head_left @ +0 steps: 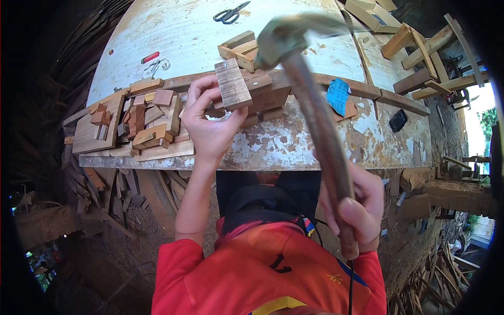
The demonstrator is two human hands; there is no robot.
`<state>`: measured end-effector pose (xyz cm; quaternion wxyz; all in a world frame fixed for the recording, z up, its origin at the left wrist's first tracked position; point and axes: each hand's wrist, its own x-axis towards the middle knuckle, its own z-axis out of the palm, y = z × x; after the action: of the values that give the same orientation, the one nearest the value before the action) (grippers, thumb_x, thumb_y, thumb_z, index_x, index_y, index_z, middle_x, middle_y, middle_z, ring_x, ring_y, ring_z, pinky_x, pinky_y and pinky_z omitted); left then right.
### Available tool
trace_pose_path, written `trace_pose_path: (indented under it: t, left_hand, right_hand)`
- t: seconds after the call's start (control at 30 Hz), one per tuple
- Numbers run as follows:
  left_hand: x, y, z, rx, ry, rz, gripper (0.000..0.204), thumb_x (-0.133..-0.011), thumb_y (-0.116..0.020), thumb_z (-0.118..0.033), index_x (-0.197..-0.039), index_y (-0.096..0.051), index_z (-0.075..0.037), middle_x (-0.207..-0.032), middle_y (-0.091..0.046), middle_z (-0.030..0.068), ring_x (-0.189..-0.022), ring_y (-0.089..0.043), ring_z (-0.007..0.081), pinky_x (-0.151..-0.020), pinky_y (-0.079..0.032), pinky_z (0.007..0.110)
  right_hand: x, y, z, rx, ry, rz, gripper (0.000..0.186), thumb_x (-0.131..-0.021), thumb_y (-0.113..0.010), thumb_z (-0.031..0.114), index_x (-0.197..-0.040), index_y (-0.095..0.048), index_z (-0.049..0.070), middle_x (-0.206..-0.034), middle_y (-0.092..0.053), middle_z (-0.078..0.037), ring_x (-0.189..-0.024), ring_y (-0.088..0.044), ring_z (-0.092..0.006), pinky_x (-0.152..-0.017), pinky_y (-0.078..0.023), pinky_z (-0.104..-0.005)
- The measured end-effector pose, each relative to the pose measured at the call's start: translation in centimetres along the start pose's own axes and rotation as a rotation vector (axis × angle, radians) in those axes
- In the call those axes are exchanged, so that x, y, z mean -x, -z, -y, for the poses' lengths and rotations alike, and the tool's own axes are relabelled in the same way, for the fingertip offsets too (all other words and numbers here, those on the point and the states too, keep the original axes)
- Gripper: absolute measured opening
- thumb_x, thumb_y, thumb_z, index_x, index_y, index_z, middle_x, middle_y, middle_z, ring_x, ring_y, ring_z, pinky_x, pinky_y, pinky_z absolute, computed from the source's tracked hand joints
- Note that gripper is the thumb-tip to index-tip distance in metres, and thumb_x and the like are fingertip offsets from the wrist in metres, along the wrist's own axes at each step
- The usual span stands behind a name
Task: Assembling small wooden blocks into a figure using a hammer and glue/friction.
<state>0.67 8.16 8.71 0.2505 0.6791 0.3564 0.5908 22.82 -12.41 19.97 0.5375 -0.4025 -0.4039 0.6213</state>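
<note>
Hammer [315,105] is hanging raised in the clenched right hand [354,202], head just right of the wood block [232,84] that the left hand [207,118] is pinching upright on the desk [294,144].

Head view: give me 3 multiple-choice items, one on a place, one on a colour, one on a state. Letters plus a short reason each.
1. Where do the scissors lie?
A. at the far side of the white bench top
B. on the ground under the bench
C. in the left hand

2. What colour is the small tag lying on the long plank?
A. yellow
B. blue
C. green

3. How is the hammer held?
A. lying flat on the bench
B. raised in the right hand
C. hung on a wall

Key:
1 A: they rest near the far edge of the bench top.
2 B: it is bright blue.
3 B: the right hand has its grip on the handle, head up over the wooden block that the left hand holds.
</note>
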Motion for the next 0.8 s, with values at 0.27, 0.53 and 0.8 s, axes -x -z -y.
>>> trace_pose_path:
  t: [0.27, 0.53, 0.8]
  left_hand:
    - [-0.6, -0.5, -0.4, 0.052, 0.038, -0.004, 0.029, -0.079, -0.092, -0.001, -0.106, -0.083, 0.000, -0.120, -0.073, 0.0073, -0.108, -0.070, 0.0164, -0.094, -0.057, 0.032]
    - [-0.1, -1.2, 0.6, 0.060, -0.020, -0.017, 0.030, -0.076, -0.092, 0.000, -0.104, -0.082, 0.000, -0.121, -0.071, 0.0081, -0.110, -0.070, 0.0159, -0.089, -0.060, 0.028]
    - [-0.3, -0.8, 0.6, 0.028, -0.005, -0.030, 0.029, -0.077, -0.093, -0.001, -0.104, -0.081, 0.001, -0.122, -0.070, 0.0088, -0.110, -0.068, 0.0184, -0.089, -0.059, 0.031]
  right_hand:
    - [-0.5, -0.1, 0.1, -0.020, -0.246, -0.098, 0.067, -0.105, -0.068, 0.017, -0.157, -0.043, -0.019, -0.091, -0.064, -0.004, -0.062, -0.053, -0.0048, -0.056, -0.042, -0.0239]
    - [1.6, -1.3, 1.3, 0.132, 0.031, -0.129, 0.107, -0.091, -0.078, 0.060, -0.155, -0.045, -0.019, -0.071, -0.063, -0.005, -0.050, -0.056, -0.0079, -0.045, -0.040, -0.0221]
    - [0.6, -1.1, 1.7, 0.021, 0.007, -0.072, 0.080, -0.104, -0.073, 0.035, -0.159, -0.045, -0.015, -0.085, -0.063, -0.007, -0.054, -0.056, -0.0074, -0.048, -0.042, -0.0224]
